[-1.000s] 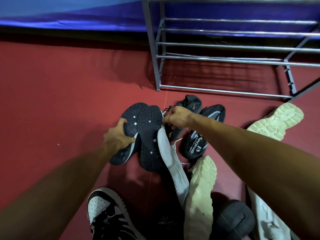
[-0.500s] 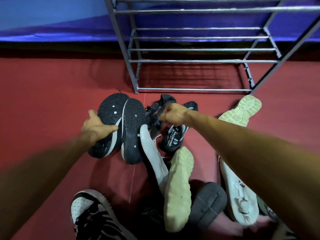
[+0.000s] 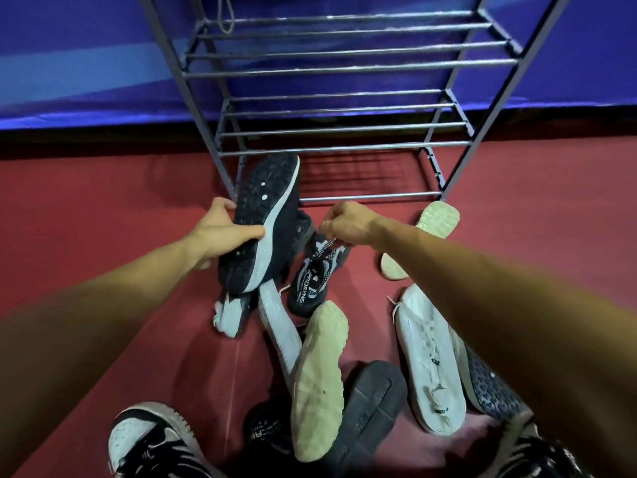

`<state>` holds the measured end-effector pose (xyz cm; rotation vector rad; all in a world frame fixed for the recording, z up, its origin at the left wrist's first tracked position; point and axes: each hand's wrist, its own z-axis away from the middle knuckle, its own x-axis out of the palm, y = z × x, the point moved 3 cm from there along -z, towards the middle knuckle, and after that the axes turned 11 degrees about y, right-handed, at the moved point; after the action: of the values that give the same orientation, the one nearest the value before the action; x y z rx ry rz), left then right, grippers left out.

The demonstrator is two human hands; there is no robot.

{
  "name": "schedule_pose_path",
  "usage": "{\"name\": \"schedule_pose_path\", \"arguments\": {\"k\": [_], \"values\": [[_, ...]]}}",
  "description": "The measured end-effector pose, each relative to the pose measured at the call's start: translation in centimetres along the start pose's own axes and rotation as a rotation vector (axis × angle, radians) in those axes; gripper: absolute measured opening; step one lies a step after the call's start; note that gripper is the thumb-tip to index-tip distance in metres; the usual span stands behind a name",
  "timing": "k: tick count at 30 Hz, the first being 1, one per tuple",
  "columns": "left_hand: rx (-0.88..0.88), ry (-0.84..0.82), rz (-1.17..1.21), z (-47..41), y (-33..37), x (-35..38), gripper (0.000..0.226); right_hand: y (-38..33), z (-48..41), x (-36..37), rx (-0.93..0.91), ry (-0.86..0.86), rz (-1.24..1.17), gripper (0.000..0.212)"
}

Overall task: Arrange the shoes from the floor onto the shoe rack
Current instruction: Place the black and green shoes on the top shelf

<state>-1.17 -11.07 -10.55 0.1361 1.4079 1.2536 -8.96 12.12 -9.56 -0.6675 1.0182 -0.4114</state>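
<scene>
Left hand (image 3: 220,232) fingers (image 3: 224,204) curl round black mesh sneaker with white midsole (image 3: 265,215), held sole-up, off the red floor (image 3: 103,219), at grey metal shoe rack (image 3: 344,69) front left leg. Right hand (image 3: 348,222) pinches lace of black-and-white knit lettered shoe (image 3: 313,281) on the floor. More shoes lie near.

Both bare arms stretch forward; left hand (image 3: 220,232) grips a black shoe (image 3: 272,201), right hand (image 3: 348,224) pinches a lace (image 3: 329,243).
</scene>
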Motion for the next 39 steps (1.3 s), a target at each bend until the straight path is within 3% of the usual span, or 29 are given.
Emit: {"name": "schedule_pose_path", "arguments": {"k": [3,7,11,13,15,17,21,24,27,30,35,39], "values": [[0.002,-0.125,0.109,1.4,3.8,2.1,0.075,-0.6,0.8,-2.6,-0.012,0.016,0.009,0.016],[0.026,-0.213,0.088,3.1,9.2,3.6,0.079,-1.4,2.4,-7.0,-0.018,0.051,-0.053,0.031],[0.049,-0.34,0.074,4.6,13.8,4.4,0.075,-1.8,4.3,-11.7,-0.034,0.109,-0.169,0.013],[0.052,-0.403,0.055,5.5,16.0,4.6,0.072,-1.7,5.2,-13.6,-0.038,0.149,-0.222,0.016],[0.056,-0.429,0.052,6.4,17.8,4.6,0.069,-1.9,6.0,-15.0,-0.043,0.182,-0.229,0.022],[0.066,-0.442,0.112,7.7,19.3,4.4,0.07,-2.4,6.9,-16.6,-0.066,0.225,-0.232,0.01],[0.122,-0.454,0.21,10.0,22.4,4.2,0.08,-4.1,8.8,-20.1,-0.121,0.326,-0.305,0.025],[0.129,-0.528,0.296,12.3,24.8,2.9,0.059,-5.6,10.5,-22.2,-0.172,0.319,-0.473,0.02],[0.081,-0.647,0.412,13.6,26.1,1.7,0.034,-5.9,11.3,-24.1,-0.162,0.462,-0.663,0.032],[0.043,-0.741,0.572,13.5,26.1,0.7,0.057,-5.1,11.2,-25.3,-0.092,0.661,-0.71,0.034],[0.057,-0.803,0.756,14.2,26.8,0.3,0.045,-4.1,11.0,-22.7,0.01,0.496,-0.733,0.032],[0.088,-0.829,0.798,15.4,27.4,0.7,0.039,-4.8,11.3,-22.4,-0.045,0.421,-0.908,0.028]]}}
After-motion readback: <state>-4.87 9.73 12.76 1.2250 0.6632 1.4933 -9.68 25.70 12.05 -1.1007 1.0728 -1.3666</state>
